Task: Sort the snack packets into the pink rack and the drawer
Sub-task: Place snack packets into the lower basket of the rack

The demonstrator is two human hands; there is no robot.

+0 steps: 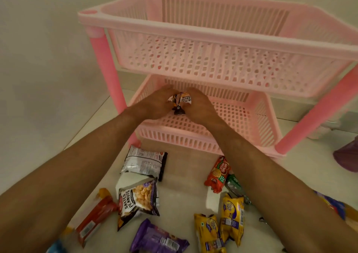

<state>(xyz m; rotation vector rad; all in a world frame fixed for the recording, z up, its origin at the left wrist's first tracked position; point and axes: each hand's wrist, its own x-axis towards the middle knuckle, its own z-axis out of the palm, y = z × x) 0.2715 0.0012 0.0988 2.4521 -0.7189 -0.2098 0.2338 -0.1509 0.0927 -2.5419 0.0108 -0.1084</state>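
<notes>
Rack: pink rack (222,45), two slatted tiers on pink legs, stands on the floor (174,194); both tiers look empty apart from what the hands carry. No drawer visible.
Floor stock: loose packets lie in front of the rack, among them a salted peanuts packet (138,201) face up, a silver-backed packet (144,162) face down, a red packet (218,174), two yellow packets (222,227), a purple packet (157,239).
Hands: left hand (153,105) and right hand (201,106) both curled closed around one small peanuts packet (180,102), pinching it from either side.
Packet location: held just above the lower tier's floor, near its left middle; contact with the tier cannot be told.
Packet orientation: crumpled; long axis roughly front to back, dark crimped end toward the person, printed label reading upside down.
Step in hand: judged as placing this packet into the lower tier.
Next move calls for: lowering, letting go with both hands, then reaching back for a floor packet.
</notes>
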